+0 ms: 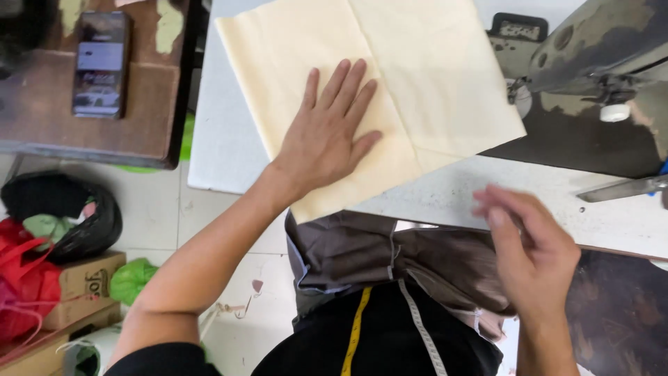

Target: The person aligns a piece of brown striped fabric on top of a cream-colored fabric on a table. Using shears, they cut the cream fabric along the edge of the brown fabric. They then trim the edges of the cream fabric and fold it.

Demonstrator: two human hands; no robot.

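Left hand (325,136): flat, palm down, fingers spread & fully open; pressing on cream fabric (390,90), gripping nothing; forearm reaching in from lower left.
Right hand (532,244): raised over near edge of white worktable (487,191), motion-blurred; fingers loosely curled, half open; can't tell if anything pinched betw. fingertips; apart from cream fabric.
Cream fabric: pale yellow sheet w/ fold creases, spread across worktable at upper centre; near corner hanging just past table edge below left hand; right corner lying near sewing machine (591,63).
Sewing machine: worn grey-green body at upper right, paint chipped; round white knob on underside; dark mat beneath.
Scissors (623,188): metal blade lying on worktable at far right, handles out of frame.
Brown garment (390,257): dark brown cloth bunched in lap below table edge, betw. both arms.
Tape measure (356,327): yellow strip & white strip hanging down over black clothing at bottom centre.
Phone (101,63): screen lit, lying on brown wooden side table (42,118) at upper left, well apart from hands.
Floor left: black plastic bag (62,216) w/ scraps; red bag (24,285); cardboard boxes (83,285); green bag (132,278); pale tiles.
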